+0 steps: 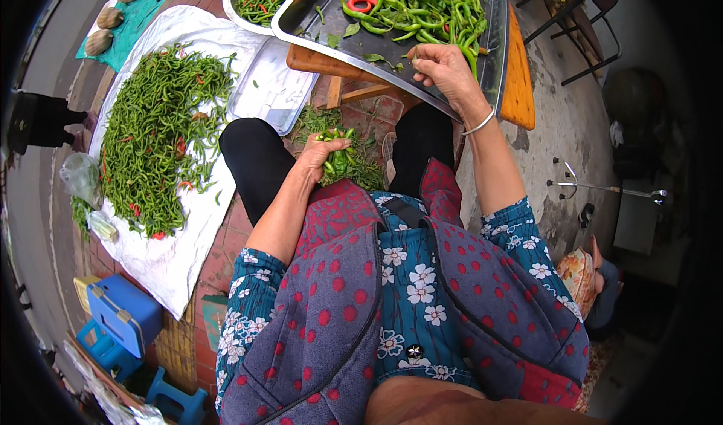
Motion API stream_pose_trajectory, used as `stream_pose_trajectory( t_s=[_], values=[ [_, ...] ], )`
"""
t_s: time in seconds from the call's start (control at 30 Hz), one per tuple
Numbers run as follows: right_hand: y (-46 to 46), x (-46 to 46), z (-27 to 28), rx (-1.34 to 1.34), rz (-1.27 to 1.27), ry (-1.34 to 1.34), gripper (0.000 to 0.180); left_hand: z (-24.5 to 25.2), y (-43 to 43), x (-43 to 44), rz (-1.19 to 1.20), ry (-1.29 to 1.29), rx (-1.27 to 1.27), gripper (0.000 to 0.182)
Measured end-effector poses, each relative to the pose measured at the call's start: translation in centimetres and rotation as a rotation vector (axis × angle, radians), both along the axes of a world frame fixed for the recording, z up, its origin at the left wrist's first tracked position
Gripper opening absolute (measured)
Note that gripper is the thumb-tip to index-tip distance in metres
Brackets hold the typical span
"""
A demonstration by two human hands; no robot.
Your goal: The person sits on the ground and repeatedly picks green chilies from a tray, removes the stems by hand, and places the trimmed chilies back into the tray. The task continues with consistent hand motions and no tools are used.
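My left hand (323,155), above the gap between the knees, is closed around several green chili peppers (340,160). My right hand (438,70), with a silver bangle at the wrist, is over the near edge of a rectangular metal tray (367,61); its fingertips are pinched around a small, thin green piece, too small to name. In the tray lie a heap of long green chili peppers (418,7), a curled red pepper (362,3) and some loose leaves. Green leaves and stem scraps (358,175) lie on the ground below my left hand.
The tray stands on a wooden table (517,74). Beside it is an oval metal basin (231,7) of peppers. At left, a large pepper pile (158,137) lies on a white sheet (197,255) near a clear plastic lid (271,86). A blue cooler box (121,315) stands lower left.
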State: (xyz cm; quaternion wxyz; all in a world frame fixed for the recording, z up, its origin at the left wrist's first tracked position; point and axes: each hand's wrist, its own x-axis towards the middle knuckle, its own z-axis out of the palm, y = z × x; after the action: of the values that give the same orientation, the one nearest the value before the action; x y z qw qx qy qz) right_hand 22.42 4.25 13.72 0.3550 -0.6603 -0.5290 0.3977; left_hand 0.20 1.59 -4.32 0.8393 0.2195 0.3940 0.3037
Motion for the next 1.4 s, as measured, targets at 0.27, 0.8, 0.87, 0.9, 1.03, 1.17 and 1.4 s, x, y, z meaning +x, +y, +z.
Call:
stream_pose_trajectory(
  t_s=[0.27,0.8,0.87,0.9,1.03,1.17,1.4],
  values=[
    [-5.5,-3.4,0.0,0.199,0.124,-0.063,0.015,0.1,0.0,0.2,-0.011,-0.002,-0.005,0.025],
    [-8.5,-5.2,-10.6,0.018,0.162,-0.208,0.013,0.0,-0.2,0.3,0.003,0.015,0.028,0.022],
    [-8.3,-5.1,-10.6,0.009,0.138,-0.129,0.012,0.0,-0.1,0.3,-0.011,0.006,0.016,0.022],
    [-8.2,-5.1,-10.6,-0.012,0.123,-0.078,0.011,0.0,-0.1,0.3,-0.017,0.001,0.015,0.022],
    [-8.0,-5.5,-10.6,-0.110,0.054,0.192,0.010,0.0,-0.2,0.4,-0.017,-0.052,0.009,0.022],
    [-7.3,-6.5,-11.0,-0.055,0.074,0.229,0.011,0.1,-0.4,0.2,-0.049,-0.100,0.008,0.024],
    [-6.0,-8.0,-11.5,0.103,0.138,0.099,0.012,0.3,0.4,-0.9,-0.028,-0.246,0.005,0.023]
  ],
)
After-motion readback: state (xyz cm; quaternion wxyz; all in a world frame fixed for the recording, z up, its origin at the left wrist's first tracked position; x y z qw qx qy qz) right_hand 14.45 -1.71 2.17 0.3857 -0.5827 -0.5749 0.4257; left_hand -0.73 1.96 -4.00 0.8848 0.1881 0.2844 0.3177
